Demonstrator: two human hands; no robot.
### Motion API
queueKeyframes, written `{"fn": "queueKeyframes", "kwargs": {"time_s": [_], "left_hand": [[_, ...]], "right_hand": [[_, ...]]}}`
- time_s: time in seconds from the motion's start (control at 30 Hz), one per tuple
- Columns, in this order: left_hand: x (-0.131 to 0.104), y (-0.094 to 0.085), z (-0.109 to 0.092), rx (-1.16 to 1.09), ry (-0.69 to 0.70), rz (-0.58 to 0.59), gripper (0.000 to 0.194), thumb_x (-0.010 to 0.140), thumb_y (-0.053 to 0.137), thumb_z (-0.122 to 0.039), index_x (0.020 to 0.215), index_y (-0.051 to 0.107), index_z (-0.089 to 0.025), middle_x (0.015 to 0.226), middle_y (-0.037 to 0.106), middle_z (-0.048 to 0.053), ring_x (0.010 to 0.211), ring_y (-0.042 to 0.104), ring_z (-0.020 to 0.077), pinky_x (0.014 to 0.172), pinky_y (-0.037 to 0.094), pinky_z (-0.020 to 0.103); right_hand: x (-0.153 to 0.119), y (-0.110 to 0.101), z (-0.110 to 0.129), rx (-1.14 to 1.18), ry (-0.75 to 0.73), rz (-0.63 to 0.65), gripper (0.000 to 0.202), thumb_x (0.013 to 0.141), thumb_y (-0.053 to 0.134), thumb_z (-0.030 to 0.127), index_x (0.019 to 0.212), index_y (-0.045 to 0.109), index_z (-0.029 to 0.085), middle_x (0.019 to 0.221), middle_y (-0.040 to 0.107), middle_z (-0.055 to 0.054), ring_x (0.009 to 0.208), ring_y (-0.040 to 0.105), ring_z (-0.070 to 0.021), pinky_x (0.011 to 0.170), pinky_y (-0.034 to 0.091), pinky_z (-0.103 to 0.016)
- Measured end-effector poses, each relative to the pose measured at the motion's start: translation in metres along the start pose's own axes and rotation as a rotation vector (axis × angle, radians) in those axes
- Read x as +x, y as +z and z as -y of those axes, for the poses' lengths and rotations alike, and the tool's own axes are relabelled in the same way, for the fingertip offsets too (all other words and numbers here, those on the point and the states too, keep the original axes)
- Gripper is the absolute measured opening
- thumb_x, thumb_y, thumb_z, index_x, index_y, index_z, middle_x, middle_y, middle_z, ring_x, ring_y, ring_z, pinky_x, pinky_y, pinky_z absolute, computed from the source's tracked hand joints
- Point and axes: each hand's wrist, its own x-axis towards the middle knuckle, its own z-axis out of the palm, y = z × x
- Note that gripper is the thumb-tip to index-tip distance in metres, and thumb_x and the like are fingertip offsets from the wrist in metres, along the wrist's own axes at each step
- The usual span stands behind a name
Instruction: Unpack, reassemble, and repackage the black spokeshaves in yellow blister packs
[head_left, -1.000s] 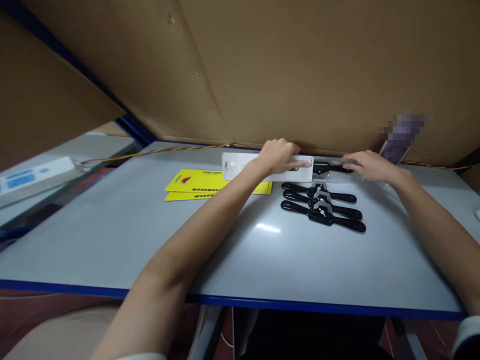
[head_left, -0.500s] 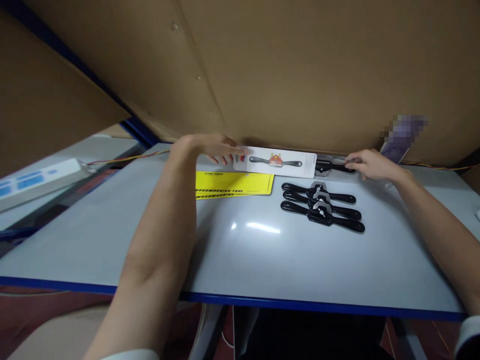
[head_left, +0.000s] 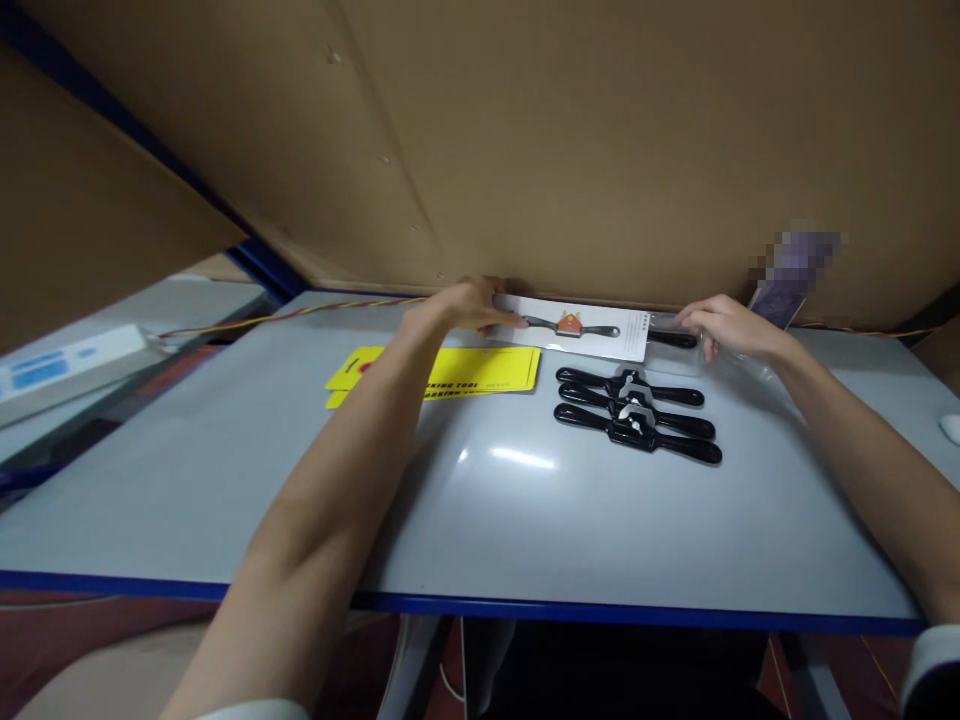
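Observation:
My left hand (head_left: pixel 480 303) is closed on the left end of a white printed card (head_left: pixel 592 345) that pictures a two-handled tool. From under the card's right end sticks out a black handle (head_left: pixel 673 339) in clear plastic. The fingers of my right hand (head_left: pixel 712 325) pinch the clear plastic bag (head_left: pixel 739 362) beside that handle. In front lie three black two-handled tools (head_left: pixel 637 430) with metal blades, close together in a row. Two yellow cards (head_left: pixel 510 368) overlap on the table, partly behind my left forearm.
A white power strip (head_left: pixel 75 370) is at the far left, with twisted wires (head_left: pixel 300 312) along the back. A brown panel (head_left: pixel 562 150) rises behind the table. A purple, partly pixelated item (head_left: pixel 787 285) leans at the back right.
My left hand has moved right and now grips the white card's left end. The card has shifted right, covering more of the black tool. More of the yellow cards shows.

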Motion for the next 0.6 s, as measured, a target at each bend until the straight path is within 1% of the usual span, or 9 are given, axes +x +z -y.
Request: {"fn": "queueKeyframes", "kwargs": {"time_s": [0.07, 0.13, 0.23, 0.3, 0.37, 0.47, 0.6], "left_hand": [[0.002, 0.005, -0.006, -0.005, 0.028, -0.034, 0.080, 0.056, 0.084, -0.073, 0.114, 0.065, -0.021, 0.059, 0.066, 0.001, 0.064, 0.071, 0.0255, 0.057, 0.043, 0.028], [0.005, 0.011, -0.007, -0.063, 0.067, -0.051, 0.076, 0.057, 0.085, -0.072, 0.110, 0.065, -0.022, 0.061, 0.064, 0.000, 0.059, 0.068, 0.0231, 0.054, 0.042, 0.028], [0.011, 0.020, -0.007, -0.170, 0.135, -0.079, 0.071, 0.057, 0.086, -0.070, 0.105, 0.064, -0.022, 0.065, 0.064, -0.001, 0.053, 0.063, 0.0191, 0.051, 0.040, 0.027], [0.013, 0.024, -0.008, -0.208, 0.175, -0.086, 0.069, 0.057, 0.087, -0.068, 0.104, 0.065, -0.022, 0.065, 0.063, -0.002, 0.050, 0.061, 0.0178, 0.051, 0.040, 0.027], [0.014, 0.026, -0.012, -0.220, 0.202, -0.071, 0.067, 0.058, 0.088, -0.065, 0.102, 0.065, -0.021, 0.063, 0.063, -0.002, 0.049, 0.061, 0.0177, 0.052, 0.039, 0.028], [0.013, 0.028, -0.019, -0.237, 0.226, -0.040, 0.065, 0.058, 0.089, -0.064, 0.101, 0.065, -0.021, 0.063, 0.063, -0.002, 0.049, 0.061, 0.0179, 0.052, 0.040, 0.028], [0.013, 0.032, -0.026, -0.284, 0.269, -0.026, 0.065, 0.058, 0.088, -0.064, 0.102, 0.066, -0.022, 0.068, 0.067, -0.001, 0.050, 0.062, 0.0177, 0.053, 0.042, 0.028]], "right_hand": [[0.003, 0.000, -0.005, 0.027, 0.012, -0.009, 0.036, 0.093, 0.050, 0.035, 0.107, 0.075, 0.014, 0.092, 0.075, -0.011, 0.054, 0.065, -0.0198, 0.060, 0.052, -0.037], [0.003, 0.001, -0.008, 0.005, 0.018, -0.007, 0.036, 0.093, 0.053, 0.041, 0.106, 0.076, 0.016, 0.082, 0.073, -0.010, 0.055, 0.064, -0.0210, 0.062, 0.051, -0.038], [-0.001, 0.003, -0.001, -0.076, -0.012, -0.010, 0.041, 0.092, 0.061, 0.054, 0.103, 0.077, 0.019, 0.064, 0.067, -0.005, 0.054, 0.060, -0.0203, 0.064, 0.048, -0.036], [-0.005, 0.006, 0.007, -0.135, -0.033, -0.031, 0.046, 0.088, 0.064, 0.063, 0.095, 0.076, 0.019, 0.060, 0.065, -0.003, 0.051, 0.058, -0.0183, 0.063, 0.046, -0.035], [-0.007, 0.009, 0.014, -0.193, -0.038, -0.058, 0.049, 0.086, 0.065, 0.067, 0.085, 0.074, 0.019, 0.055, 0.061, -0.001, 0.050, 0.057, -0.0177, 0.061, 0.045, -0.034], [-0.007, 0.014, 0.018, -0.249, -0.030, -0.093, 0.048, 0.086, 0.067, 0.065, 0.077, 0.070, 0.018, 0.049, 0.057, 0.000, 0.052, 0.060, -0.0194, 0.062, 0.045, -0.034], [-0.005, 0.018, 0.018, -0.270, -0.020, -0.109, 0.040, 0.085, 0.070, 0.057, 0.075, 0.070, 0.019, 0.052, 0.060, -0.002, 0.057, 0.060, -0.0199, 0.061, 0.043, -0.033]]}}
